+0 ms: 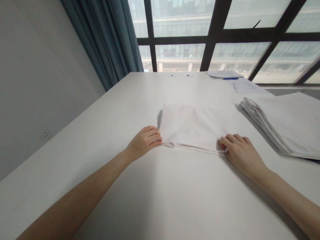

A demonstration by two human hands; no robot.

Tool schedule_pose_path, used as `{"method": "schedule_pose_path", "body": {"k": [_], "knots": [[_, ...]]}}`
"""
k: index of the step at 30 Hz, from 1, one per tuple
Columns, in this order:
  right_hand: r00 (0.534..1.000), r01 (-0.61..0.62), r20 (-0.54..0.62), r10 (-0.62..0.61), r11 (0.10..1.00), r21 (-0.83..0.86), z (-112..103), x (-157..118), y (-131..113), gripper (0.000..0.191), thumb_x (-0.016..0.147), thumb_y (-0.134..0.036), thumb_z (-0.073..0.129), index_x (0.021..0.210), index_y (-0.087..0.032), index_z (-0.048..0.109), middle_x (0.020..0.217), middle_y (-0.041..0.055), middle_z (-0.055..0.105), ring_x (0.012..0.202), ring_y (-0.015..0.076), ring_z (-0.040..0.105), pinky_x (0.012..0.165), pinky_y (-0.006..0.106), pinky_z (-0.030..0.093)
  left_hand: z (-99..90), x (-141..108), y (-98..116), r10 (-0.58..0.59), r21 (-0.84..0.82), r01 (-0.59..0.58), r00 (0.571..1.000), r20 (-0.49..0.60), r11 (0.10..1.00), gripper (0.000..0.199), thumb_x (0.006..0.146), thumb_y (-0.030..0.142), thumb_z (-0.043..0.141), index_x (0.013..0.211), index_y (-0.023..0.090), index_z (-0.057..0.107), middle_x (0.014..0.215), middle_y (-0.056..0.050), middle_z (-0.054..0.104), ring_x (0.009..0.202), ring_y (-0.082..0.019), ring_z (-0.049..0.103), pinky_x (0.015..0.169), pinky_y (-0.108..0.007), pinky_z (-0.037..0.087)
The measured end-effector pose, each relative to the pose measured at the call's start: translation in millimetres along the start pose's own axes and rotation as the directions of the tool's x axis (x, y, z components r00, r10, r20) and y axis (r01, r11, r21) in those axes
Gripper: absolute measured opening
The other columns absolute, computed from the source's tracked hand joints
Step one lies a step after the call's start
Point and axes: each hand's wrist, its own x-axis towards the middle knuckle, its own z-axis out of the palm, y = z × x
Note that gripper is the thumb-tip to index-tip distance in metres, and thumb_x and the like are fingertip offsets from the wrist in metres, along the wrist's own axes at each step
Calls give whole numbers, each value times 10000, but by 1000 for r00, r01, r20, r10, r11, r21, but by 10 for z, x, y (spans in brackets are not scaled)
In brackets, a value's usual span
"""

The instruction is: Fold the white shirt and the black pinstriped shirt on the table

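A folded white cloth lies on the white table in front of me, its layered edge turned toward me. At its near left corner, my left hand is closed on the fabric, fingers pressed together. My right hand pinches the near right corner, where the edge curls up a little under the fingers. The fingertips of both hands are partly hidden by the cloth.
A thick stack of folded white cloths sits at the right. Papers with a blue pen lie at the far right edge. Beyond the table are a blue curtain and dark-framed windows.
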Motion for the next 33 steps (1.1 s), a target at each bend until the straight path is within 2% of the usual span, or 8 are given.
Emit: {"method": "schedule_pose_path", "body": {"k": [6, 12, 17, 21, 25, 28, 31, 33], "knots": [[1000, -5, 9, 4, 1000, 18, 17, -12, 9, 249, 762, -12, 463, 867, -203, 581, 872, 61, 620, 853, 250, 517, 723, 345, 305, -92, 13, 24, -14, 65, 17, 999, -44, 998, 264, 988, 312, 439, 846, 192, 627, 870, -71, 670, 986, -223, 565, 941, -381, 401], [1000, -7, 18, 7, 1000, 11, -4, -4, -27, 249, 763, 0, 449, 835, -199, 580, 834, 62, 613, 832, 252, 506, 723, 348, 304, -108, -10, -14, 11, 68, -16, 997, 70, 998, 171, 956, 286, 489, 882, 217, 627, 968, -54, 681, 1139, -220, 547, 1058, -405, 316], [999, -13, 33, 11, 999, 39, -3, 3, 6, 250, 734, 5, 450, 818, -198, 569, 821, 53, 621, 835, 240, 532, 736, 346, 312, -56, -14, -36, 12, 64, -15, 999, 41, 998, 199, 970, 306, 487, 861, 205, 620, 918, -45, 679, 1075, -206, 567, 1024, -380, 345], [998, -29, 63, 20, 988, 154, 3, 2, 97, 245, 731, -14, 435, 789, -213, 567, 806, 32, 633, 827, 220, 559, 733, 338, 322, -20, -1, -43, 6, 80, -10, 999, 39, 997, 223, 964, 352, 513, 848, 188, 611, 905, -46, 662, 1034, -213, 563, 976, -381, 373], [997, 19, 68, -35, 977, 214, -53, 15, 89, 169, 760, -97, 474, 794, -227, 576, 807, 19, 640, 831, 219, 570, 776, 357, 326, 10, 0, -25, 59, 89, -63, 997, 46, 994, 197, 988, 299, 474, 1044, 181, 623, 1050, -77, 656, 1070, -210, 551, 988, -398, 379], [993, 94, 51, -108, 971, 217, -96, 29, 5, 74, 791, -187, 521, 838, -223, 566, 813, 26, 632, 823, 229, 562, 781, 371, 330, 35, -4, 7, 109, 102, -116, 991, 74, 988, 288, 1000, 201, 419, 1247, 202, 567, 1230, -94, 630, 1179, -210, 530, 1044, -415, 367], [988, 140, 23, -150, 962, 236, -100, 31, -57, 72, 859, -208, 488, 886, -212, 555, 818, 36, 627, 817, 223, 566, 777, 371, 337, 51, -10, 36, 177, 81, -187, 977, 118, 979, 389, 1003, 135, 371, 1364, 211, 495, 1368, -87, 575, 1299, -209, 480, 1081, -409, 375], [987, 157, 4, -164, 953, 261, -85, 25, -69, 113, 916, -215, 441, 892, -209, 552, 804, 36, 624, 804, 210, 571, 778, 365, 341, 51, -13, 44, 223, 50, -230, 966, 128, 972, 408, 1008, 128, 361, 1390, 214, 477, 1366, -69, 588, 1326, -202, 471, 1080, -387, 400]]}}
